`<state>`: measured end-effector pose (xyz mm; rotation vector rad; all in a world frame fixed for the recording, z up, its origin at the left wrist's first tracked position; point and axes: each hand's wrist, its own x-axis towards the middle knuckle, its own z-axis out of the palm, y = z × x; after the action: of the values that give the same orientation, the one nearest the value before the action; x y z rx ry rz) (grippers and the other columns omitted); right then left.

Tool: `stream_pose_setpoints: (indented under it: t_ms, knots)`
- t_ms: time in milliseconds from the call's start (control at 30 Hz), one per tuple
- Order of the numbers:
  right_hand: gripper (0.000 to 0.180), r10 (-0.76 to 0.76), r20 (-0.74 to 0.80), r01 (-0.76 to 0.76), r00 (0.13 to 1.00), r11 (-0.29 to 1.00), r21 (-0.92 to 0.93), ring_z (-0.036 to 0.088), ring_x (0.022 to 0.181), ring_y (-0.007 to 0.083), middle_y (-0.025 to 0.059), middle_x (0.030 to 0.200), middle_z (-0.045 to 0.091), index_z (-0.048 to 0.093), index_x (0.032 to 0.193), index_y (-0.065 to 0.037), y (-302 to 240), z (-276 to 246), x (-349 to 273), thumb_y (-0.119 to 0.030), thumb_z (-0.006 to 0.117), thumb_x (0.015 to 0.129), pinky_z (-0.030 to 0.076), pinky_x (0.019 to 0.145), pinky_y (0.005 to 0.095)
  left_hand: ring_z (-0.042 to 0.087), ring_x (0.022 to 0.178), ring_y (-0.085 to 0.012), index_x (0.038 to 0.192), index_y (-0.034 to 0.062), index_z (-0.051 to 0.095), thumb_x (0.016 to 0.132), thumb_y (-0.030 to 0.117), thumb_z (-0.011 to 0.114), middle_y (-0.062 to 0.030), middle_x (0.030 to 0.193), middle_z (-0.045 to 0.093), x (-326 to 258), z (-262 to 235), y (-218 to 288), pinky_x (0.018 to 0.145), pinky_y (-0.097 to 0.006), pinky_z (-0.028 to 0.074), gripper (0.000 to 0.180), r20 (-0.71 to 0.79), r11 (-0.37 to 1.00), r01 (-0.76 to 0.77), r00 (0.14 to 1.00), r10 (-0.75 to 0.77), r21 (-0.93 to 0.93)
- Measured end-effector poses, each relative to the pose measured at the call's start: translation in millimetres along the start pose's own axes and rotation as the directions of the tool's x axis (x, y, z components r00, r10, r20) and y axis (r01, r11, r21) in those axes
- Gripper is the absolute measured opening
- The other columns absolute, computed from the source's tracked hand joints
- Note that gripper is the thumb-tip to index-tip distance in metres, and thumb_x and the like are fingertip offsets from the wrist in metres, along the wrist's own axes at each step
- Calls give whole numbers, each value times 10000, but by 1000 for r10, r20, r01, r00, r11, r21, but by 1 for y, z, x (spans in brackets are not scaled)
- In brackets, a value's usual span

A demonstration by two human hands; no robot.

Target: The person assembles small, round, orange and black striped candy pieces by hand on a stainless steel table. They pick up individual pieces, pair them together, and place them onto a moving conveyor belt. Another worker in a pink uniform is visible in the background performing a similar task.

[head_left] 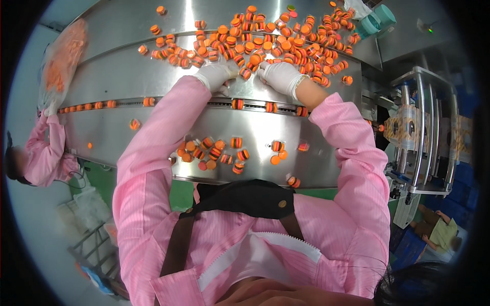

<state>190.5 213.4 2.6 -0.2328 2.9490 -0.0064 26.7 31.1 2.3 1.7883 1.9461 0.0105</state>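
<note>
My left hand (215, 76), in a white glove, is over the metal table at the near edge of a large pile of burger-shaped candies (250, 47). Its fingers are curled, with the tips beside one orange and dark layered candy (245, 74). On the other side of that candy is my right hand (282, 78), also gloved, its fingers bent inward. What either hand holds, if anything, is hidden. Just nearer than my hands runs a narrow conveyor channel (204, 103), where single candies such as this one (238, 104) sit spaced apart.
A smaller cluster of candies (209, 150) lies on the table's near part. At the right stands a packing machine (426, 132) with rollers and printed film. A teal container (375, 21) is at the far right. At the left, another person (43, 148) holds a clear bag of candies (64, 64).
</note>
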Motion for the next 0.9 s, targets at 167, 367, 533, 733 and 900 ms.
stream_pose_setpoints:
  t_ms: [167,367,533,733,900]
  knots:
    - [248,173,-52,-132,984,885,446,617,857,337,150,992,595,573,986,-79,-14,-8,-10,-276,559,837,488,747,438,620,867,-278,1036,97,585,724,112,679,-101,892,616,-4,-11,5,751,-375,486,326,187,983,134,970,-156,126]
    - [285,296,-56,-108,954,510,853,616,811,327,156,823,615,532,975,-60,-53,7,-34,-303,595,839,474,739,395,636,794,-231,1084,103,605,805,121,606,-84,891,640,-35,22,-27,695,-335,492,280,-310,965,95,936,-170,-245]
    - [328,341,69,-291,938,660,692,605,757,375,185,763,612,509,941,-26,-70,23,-41,-328,578,832,473,711,434,582,685,-80,1174,31,549,900,110,533,-26,888,613,-55,40,-4,612,-235,493,286,-53,395,128,909,-414,-910]
    - [307,422,86,-372,903,663,649,605,790,363,192,838,599,549,876,-33,-66,21,-56,-333,589,824,472,709,442,630,818,-283,1083,27,552,816,70,609,-156,932,630,-58,33,35,748,-337,501,276,-123,909,256,943,-309,-328]
    - [246,498,66,-443,865,695,566,603,832,350,179,945,575,587,877,-51,-54,25,-70,-290,603,826,481,739,437,569,945,-330,965,50,573,767,110,658,-139,996,562,-28,39,40,829,-380,461,223,-53,971,181,980,-191,-159]
